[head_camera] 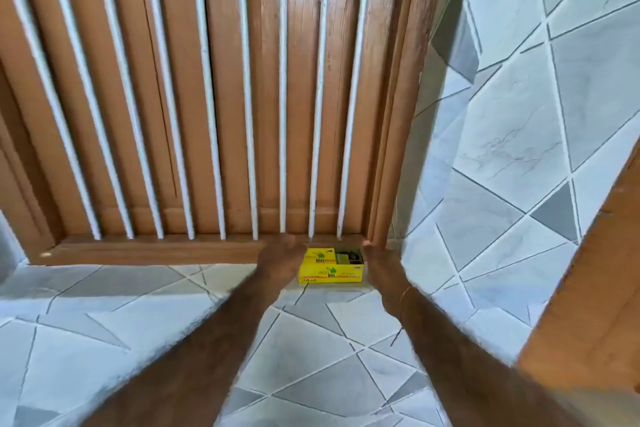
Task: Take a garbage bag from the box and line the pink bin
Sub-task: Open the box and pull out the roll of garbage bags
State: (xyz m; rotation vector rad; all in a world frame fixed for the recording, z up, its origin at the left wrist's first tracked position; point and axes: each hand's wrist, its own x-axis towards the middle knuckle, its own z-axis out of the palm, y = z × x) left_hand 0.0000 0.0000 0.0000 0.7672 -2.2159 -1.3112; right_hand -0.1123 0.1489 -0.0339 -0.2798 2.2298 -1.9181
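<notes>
A small yellow box (330, 270) of garbage bags lies on the tiled ledge, just below the wooden window frame. Its top is open at the right, with dark folded bags (348, 256) showing inside. My left hand (282, 258) is at the box's left end, fingers reaching forward; the blur hides whether it touches the box. My right hand (379, 262) is at the box's right end, fingers extended, holding nothing. The pink bin is out of view.
A brown wooden window (214, 97) with several white vertical bars (283, 90) rises right behind the box. Grey and white tiles cover the ledge (138, 305) and the right wall (519, 132). A brown wooden edge (588, 288) stands at the far right.
</notes>
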